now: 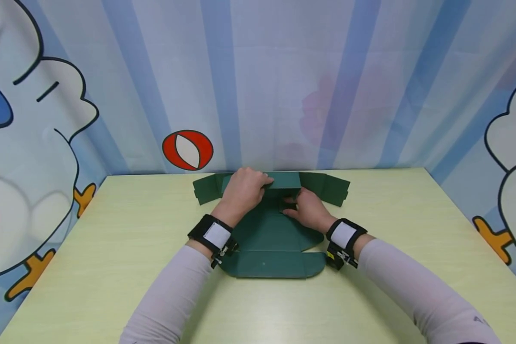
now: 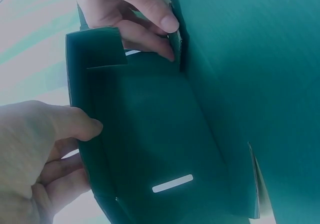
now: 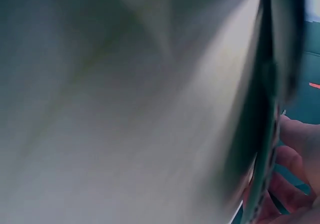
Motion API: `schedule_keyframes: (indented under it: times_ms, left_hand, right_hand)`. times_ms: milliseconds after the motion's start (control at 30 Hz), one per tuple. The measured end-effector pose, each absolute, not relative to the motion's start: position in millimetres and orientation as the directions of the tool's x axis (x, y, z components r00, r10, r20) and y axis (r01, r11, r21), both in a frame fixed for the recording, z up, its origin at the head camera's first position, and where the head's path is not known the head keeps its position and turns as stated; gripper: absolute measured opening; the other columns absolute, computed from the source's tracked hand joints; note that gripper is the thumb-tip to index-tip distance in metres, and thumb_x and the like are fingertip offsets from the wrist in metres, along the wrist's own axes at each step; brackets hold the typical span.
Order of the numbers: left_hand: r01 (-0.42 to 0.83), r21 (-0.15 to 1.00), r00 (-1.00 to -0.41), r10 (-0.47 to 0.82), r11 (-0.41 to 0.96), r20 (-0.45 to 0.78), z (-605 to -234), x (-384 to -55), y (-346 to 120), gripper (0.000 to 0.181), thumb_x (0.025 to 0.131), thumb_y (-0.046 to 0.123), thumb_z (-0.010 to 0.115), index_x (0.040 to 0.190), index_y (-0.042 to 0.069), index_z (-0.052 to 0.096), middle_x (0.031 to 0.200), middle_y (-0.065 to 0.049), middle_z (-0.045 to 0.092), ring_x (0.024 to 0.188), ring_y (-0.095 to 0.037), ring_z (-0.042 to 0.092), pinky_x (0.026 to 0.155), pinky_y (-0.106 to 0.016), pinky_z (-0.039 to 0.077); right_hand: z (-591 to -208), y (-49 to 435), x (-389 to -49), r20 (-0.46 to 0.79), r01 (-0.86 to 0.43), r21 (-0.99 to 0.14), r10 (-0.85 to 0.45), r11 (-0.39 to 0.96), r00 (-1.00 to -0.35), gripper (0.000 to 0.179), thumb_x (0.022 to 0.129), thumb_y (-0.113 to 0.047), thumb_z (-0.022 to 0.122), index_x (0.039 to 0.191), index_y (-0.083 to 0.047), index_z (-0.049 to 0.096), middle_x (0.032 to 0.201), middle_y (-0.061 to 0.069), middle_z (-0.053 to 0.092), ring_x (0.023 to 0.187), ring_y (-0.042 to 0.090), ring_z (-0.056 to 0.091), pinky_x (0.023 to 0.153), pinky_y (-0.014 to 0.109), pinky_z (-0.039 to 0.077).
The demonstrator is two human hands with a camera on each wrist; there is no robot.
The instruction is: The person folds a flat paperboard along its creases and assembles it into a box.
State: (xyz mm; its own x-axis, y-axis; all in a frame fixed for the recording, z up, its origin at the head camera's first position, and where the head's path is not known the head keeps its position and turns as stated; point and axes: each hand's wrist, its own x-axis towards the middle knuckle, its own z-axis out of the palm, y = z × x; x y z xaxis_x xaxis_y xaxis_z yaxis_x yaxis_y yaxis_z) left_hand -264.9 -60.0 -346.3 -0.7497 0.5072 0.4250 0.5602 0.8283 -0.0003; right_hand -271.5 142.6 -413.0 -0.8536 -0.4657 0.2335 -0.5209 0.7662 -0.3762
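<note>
A green cardboard box [image 1: 268, 229], partly folded, lies on the table with its broad panel towards me. My left hand [image 1: 244, 188] grips the raised far wall [image 1: 285, 180] from above; in the left wrist view its thumb lies over the wall's edge. At the box's right side, my right hand [image 1: 309, 210] pinches a small flap [image 2: 176, 46] between thumb and fingers. A pale slot [image 2: 172, 183] shows in the box floor. In the right wrist view, fingers [image 3: 295, 169] stand beside a cardboard edge [image 3: 265, 179], and most of the picture is blurred.
Side flaps spread out left [image 1: 207, 189] and right [image 1: 333, 188] of the far wall. A rounded front flap [image 1: 271, 265] lies nearest me on the pale table [image 1: 112, 248]. A striped curtain [image 1: 275, 86] with printed cartoon figures hangs behind.
</note>
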Motion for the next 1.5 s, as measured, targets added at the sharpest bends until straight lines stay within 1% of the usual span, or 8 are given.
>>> schedule_keyframes:
  times_ms: [300,633,767,867,933,1000,1100,1500]
  left_hand:
    - [0.557,0.025,-0.759,0.496,0.83,0.422,-344,-264,-60,0.033,0.092,0.001,0.062,0.117,0.017,0.075,0.083,-0.01,0.075,0.063,-0.023,0.064,0.056,-0.028,0.054]
    - [0.547,0.035,-0.771,0.487,0.836,0.411,-342,-264,-58,0.035,0.09,-0.002,0.061,0.115,0.018,0.075,0.074,-0.009,0.071,0.055,-0.021,0.057,0.047,-0.023,0.044]
    - [0.55,0.053,-0.774,0.484,0.834,0.409,-341,-264,-57,0.037,0.09,-0.004,0.059,0.115,0.018,0.075,0.062,-0.008,0.062,0.048,-0.019,0.049,0.043,-0.021,0.034]
    - [0.552,0.064,-0.775,0.483,0.831,0.408,-341,-265,-58,0.037,0.089,-0.004,0.059,0.115,0.017,0.075,0.061,-0.009,0.062,0.047,-0.018,0.048,0.043,-0.02,0.032]
    - [0.552,0.066,-0.776,0.483,0.831,0.405,-340,-264,-58,0.037,0.089,-0.004,0.059,0.115,0.017,0.075,0.064,-0.009,0.064,0.048,-0.018,0.05,0.043,-0.02,0.032]
    - [0.553,0.065,-0.776,0.485,0.83,0.404,-340,-264,-58,0.036,0.089,-0.004,0.06,0.115,0.016,0.075,0.067,-0.01,0.067,0.05,-0.018,0.052,0.043,-0.019,0.032]
    - [0.556,0.066,-0.775,0.488,0.829,0.402,-340,-265,-59,0.037,0.089,-0.005,0.059,0.115,0.016,0.075,0.069,-0.01,0.068,0.049,-0.017,0.051,0.043,-0.019,0.03]
    - [0.552,0.084,-0.786,0.483,0.83,0.386,-340,-263,-60,0.038,0.089,-0.005,0.058,0.116,0.016,0.075,0.059,-0.008,0.057,0.046,-0.016,0.044,0.044,-0.019,0.028]
  right_hand:
    - [-414,141,-271,0.259,-0.572,-0.218,-0.518,0.791,-0.815,0.035,0.091,-0.023,0.071,0.116,0.001,0.072,0.117,0.018,0.072,0.113,0.036,0.062,0.101,0.052,0.047]
    - [-421,152,-274,0.186,-0.471,-0.514,-0.442,0.717,-0.877,0.041,0.091,-0.016,0.07,0.127,0.004,0.064,0.132,0.026,0.058,0.122,0.039,0.056,0.103,0.051,0.047]
    - [-417,158,-273,0.124,-0.406,-0.569,-0.413,0.715,-0.902,0.042,0.092,-0.018,0.069,0.129,0.001,0.064,0.108,0.02,0.058,0.096,0.031,0.058,0.087,0.042,0.051]
    - [-415,163,-272,0.067,-0.342,-0.63,-0.39,0.697,-0.918,0.044,0.092,-0.019,0.069,0.132,-0.002,0.062,0.091,0.014,0.05,0.085,0.025,0.049,0.077,0.035,0.041]
    - [-414,167,-272,0.032,-0.3,-0.675,-0.379,0.674,-0.925,0.045,0.093,-0.02,0.068,0.134,-0.004,0.061,0.095,0.016,0.056,0.09,0.027,0.054,0.079,0.034,0.043]
    - [-413,172,-271,0.0,-0.265,-0.713,-0.378,0.649,-0.926,0.046,0.094,-0.02,0.067,0.136,-0.005,0.059,0.113,0.019,0.064,0.105,0.031,0.061,0.09,0.038,0.051]
    - [-413,179,-271,-0.025,-0.241,-0.752,-0.392,0.613,-0.92,0.045,0.095,-0.019,0.066,0.137,-0.005,0.058,0.133,0.019,0.063,0.122,0.034,0.061,0.1,0.046,0.052]
    - [-413,186,-272,-0.005,-0.262,-0.762,-0.409,0.592,-0.912,0.038,0.095,-0.015,0.066,0.13,-0.002,0.062,0.118,0.018,0.069,0.107,0.029,0.065,0.093,0.041,0.056]
